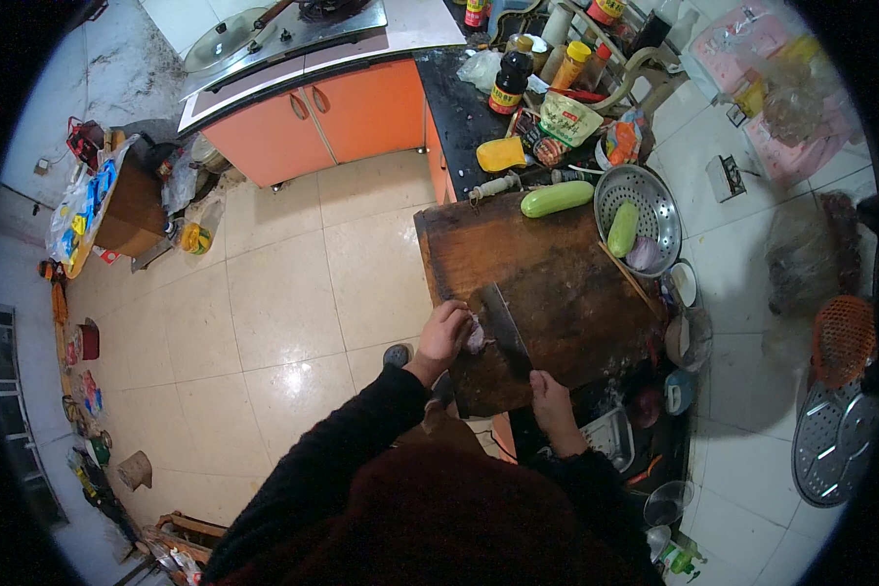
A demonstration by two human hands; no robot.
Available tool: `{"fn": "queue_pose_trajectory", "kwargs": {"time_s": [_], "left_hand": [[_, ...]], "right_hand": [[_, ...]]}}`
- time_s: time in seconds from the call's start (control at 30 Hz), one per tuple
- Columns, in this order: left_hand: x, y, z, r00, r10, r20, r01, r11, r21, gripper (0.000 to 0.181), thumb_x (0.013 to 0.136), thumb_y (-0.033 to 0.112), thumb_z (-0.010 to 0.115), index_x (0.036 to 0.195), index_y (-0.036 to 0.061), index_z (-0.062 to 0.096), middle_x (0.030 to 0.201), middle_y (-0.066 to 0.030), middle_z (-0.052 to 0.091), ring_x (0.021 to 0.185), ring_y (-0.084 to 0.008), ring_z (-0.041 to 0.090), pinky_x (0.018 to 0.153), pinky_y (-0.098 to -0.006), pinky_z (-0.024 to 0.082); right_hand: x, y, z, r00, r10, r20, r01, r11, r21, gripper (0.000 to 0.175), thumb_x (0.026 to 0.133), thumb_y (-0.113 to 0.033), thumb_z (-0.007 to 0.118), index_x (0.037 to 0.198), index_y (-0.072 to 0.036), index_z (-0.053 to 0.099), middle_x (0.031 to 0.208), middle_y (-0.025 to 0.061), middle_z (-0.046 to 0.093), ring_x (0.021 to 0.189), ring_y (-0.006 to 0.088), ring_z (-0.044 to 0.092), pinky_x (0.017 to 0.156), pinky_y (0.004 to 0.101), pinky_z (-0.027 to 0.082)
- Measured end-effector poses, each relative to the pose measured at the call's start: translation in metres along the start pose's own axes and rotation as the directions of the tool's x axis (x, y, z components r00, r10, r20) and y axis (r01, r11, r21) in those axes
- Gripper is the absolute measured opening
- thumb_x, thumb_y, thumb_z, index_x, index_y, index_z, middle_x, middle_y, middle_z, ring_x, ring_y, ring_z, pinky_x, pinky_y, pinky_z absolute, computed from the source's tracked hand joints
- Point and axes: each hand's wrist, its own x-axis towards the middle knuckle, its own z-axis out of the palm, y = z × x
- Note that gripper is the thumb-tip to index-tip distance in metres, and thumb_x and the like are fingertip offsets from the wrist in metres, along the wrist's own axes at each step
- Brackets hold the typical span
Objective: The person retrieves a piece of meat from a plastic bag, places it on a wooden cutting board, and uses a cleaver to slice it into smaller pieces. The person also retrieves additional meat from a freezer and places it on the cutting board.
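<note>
My right hand [554, 412] grips the handle of a Chinese cleaver [507, 328], whose wide dark blade lies over the wooden cutting board [476, 245]. At the board's left edge, the bent fingers of my left hand [445, 338] hold a small pale-purple piece of food [476, 335], perhaps onion. A narrow gap separates it from the blade. Along the board's far edge rests a light green squash [557, 199]. To the right, a perforated metal colander [663, 194] holds a second green squash [622, 228] and a purple onion [642, 253].
A wooden chopstick [622, 275] lies along the board's right side. Sauce bottles [511, 77] and seasoning packets [570, 117] crowd the black counter beyond. A metal tray [614, 437] sits near my right wrist. Farther off are orange cabinets [370, 121] beneath a stove [300, 40].
</note>
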Motion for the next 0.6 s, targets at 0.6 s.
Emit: {"fn": "queue_pose_trajectory", "kwargs": {"time_s": [0.6], "left_hand": [[-0.008,0.002,0.001,0.996,0.048,-0.071,-0.033,0.979,0.199,0.025,0.077,0.004,0.066,0.102,0.0041,0.061,0.107,-0.0124,0.058,0.098,-0.0359,0.053,0.086,-0.0426,0.047]], "right_hand": [[-0.042,-0.032,-0.022,0.981,0.063,0.185,-0.043,0.993,-0.111,0.044,0.104,-0.039,0.042,0.104,0.001,0.057,0.074,0.0246,0.060,0.070,0.0419,0.061,0.063,0.0461,0.045]]}}
